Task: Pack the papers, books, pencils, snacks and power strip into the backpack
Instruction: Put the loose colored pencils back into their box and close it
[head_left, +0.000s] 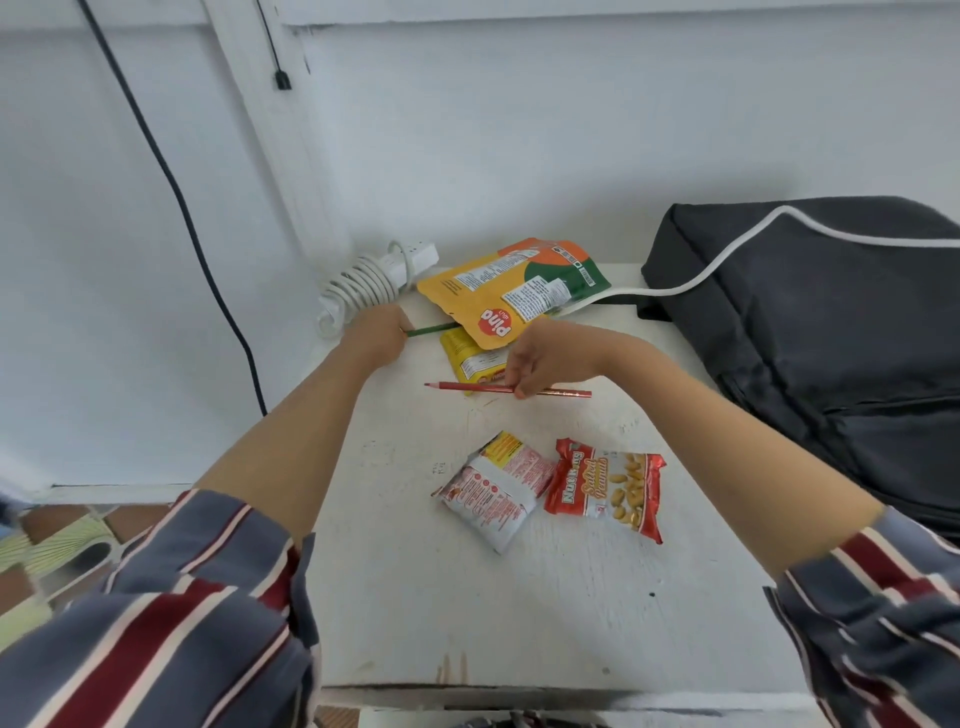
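Head view: we see the left hand (376, 336) gripping the green pencil (432, 328) at 11 o'clock and the right hand (540, 358) pinching the red pencil (467, 386) at centre, with the backpack (810, 322) at 3 o'clock. Withdrawing the green pencil may drag the overlying pouch (498, 296).

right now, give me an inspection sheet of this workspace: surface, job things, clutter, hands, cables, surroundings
surface: white table, paint scuffed and marked
job's things: green pencil and red pencil in the hands; Pina pouch lying over a yellow packet; white snack packet and peanut packet side by side nearer the person; power strip at the far left edge; dark backpack on the right
clutter: nothing seen
hands: left hand grips the green pencil; right hand pinches the red pencil
cables: white cord wound round the power strip; black cable runs down the wall
surroundings: white wall behind; tiled floor and green slippers at lower left
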